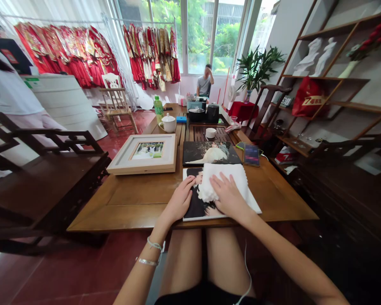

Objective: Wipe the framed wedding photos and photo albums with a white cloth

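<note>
A photo panel point(195, 203) with a wedding picture lies at the near edge of the wooden table point(133, 199). A white cloth point(231, 180) is spread over its right part. My right hand point(228, 197) lies flat on the cloth, fingers stretched out, pressing it onto the picture. My left hand point(180, 201) rests on the panel's left edge with fingers spread, steadying it. A second dark photo panel point(209, 153) lies just behind, and a white framed photo point(145, 153) sits to the left.
A phone point(252, 154) lies right of the panels. Farther back stand a teapot point(168, 123), a green bottle point(158, 108), a cup point(210, 132) and a tea tray point(209, 133). A person point(205, 82) sits at the far end. Wooden chairs point(44, 169) flank the left, shelves point(330, 84) the right.
</note>
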A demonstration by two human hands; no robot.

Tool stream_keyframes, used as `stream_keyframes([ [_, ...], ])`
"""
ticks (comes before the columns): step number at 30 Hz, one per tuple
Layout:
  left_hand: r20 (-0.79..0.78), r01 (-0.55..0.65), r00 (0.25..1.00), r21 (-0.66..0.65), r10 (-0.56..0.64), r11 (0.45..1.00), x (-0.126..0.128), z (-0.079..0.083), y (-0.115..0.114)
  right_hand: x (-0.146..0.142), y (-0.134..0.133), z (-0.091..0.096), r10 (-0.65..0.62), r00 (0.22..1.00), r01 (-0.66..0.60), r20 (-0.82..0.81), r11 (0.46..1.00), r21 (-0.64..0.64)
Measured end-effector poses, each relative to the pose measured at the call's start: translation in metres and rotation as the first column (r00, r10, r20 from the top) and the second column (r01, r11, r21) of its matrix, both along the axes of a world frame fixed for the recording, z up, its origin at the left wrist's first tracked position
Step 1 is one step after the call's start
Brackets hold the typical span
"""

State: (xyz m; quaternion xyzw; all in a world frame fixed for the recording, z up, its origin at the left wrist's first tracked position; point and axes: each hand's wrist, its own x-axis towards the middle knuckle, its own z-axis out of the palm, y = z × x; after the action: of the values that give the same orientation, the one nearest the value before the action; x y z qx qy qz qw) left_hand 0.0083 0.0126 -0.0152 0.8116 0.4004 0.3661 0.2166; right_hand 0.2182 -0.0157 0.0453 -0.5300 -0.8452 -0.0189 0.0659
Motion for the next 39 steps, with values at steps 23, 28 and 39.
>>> stream_keyframes([
  [23,-0.010,-0.019,1.000,-0.013,0.019,1.000,0.001,0.001,-0.001,0.010,0.024,-0.001,-0.037,0.984,0.028,-0.173,0.998,-0.056],
  [28,-0.019,0.005,1.000,-0.013,-0.005,1.000,0.001,0.004,-0.002,-0.021,-0.035,-0.005,0.087,0.982,-0.086,-0.167,0.996,0.014],
  [39,-0.008,-0.003,1.000,0.016,0.003,1.000,0.000,-0.001,0.001,0.023,-0.006,-0.003,0.167,0.961,-0.184,-0.222,0.981,-0.058],
])
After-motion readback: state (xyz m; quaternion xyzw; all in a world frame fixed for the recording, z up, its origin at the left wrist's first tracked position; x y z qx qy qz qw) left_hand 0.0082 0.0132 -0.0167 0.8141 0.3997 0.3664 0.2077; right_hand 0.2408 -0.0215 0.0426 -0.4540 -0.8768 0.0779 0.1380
